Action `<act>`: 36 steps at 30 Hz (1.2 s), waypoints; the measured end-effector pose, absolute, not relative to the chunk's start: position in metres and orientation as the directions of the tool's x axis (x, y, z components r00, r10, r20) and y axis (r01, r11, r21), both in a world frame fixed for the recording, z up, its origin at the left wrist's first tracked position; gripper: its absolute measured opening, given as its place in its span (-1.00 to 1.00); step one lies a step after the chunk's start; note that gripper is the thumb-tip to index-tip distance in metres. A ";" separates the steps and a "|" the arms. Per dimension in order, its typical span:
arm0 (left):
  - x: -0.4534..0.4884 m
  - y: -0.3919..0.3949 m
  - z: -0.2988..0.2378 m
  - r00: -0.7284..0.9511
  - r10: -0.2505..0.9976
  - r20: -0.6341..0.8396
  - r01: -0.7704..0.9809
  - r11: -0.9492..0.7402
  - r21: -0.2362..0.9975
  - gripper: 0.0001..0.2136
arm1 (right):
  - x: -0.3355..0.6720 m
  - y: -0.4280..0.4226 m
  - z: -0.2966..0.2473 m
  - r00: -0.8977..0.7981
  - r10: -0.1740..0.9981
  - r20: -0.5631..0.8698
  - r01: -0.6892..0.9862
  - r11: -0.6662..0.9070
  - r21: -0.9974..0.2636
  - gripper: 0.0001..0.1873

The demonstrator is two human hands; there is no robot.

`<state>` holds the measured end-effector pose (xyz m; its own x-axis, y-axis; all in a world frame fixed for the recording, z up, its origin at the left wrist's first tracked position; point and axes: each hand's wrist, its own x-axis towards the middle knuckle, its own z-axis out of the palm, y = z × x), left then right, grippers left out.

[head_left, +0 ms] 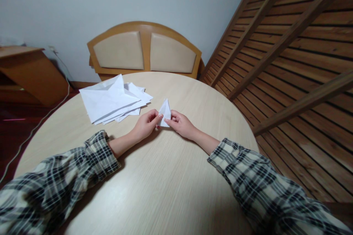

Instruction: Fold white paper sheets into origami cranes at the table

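Note:
A small folded white paper [165,112], pointed at the top, stands on the round pale wooden table [165,176]. My left hand [146,125] pinches its lower left edge with closed fingers. My right hand [179,123] pinches its lower right edge, fingers closed too. Both forearms in plaid sleeves rest on the tabletop.
A loose stack of white paper sheets [113,101] lies on the table to the far left of my hands. A wooden chair with padded back [145,49] stands behind the table. A slatted wooden frame [289,55] leans at the right. A cable [35,126] runs along the floor at the left.

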<state>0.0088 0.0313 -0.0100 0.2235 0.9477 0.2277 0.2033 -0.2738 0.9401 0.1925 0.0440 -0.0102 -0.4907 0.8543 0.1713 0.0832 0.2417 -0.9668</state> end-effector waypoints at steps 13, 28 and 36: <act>0.011 0.031 -0.010 0.294 0.931 0.219 0.129 -0.265 0.955 -0.77 | 0.194 0.039 0.000 -0.491 0.868 0.079 -0.003 0.089 -0.996 -0.83; 0.011 0.025 -0.007 0.406 0.903 0.143 0.035 -0.172 0.984 -0.73 | 0.197 0.043 -0.005 -0.480 0.877 0.036 0.022 0.053 -0.998 -0.74; 0.011 0.021 -0.003 0.450 0.887 0.105 0.030 -0.133 0.991 -0.78 | 0.198 0.041 -0.004 -0.519 0.853 0.058 0.013 0.076 -0.997 -0.67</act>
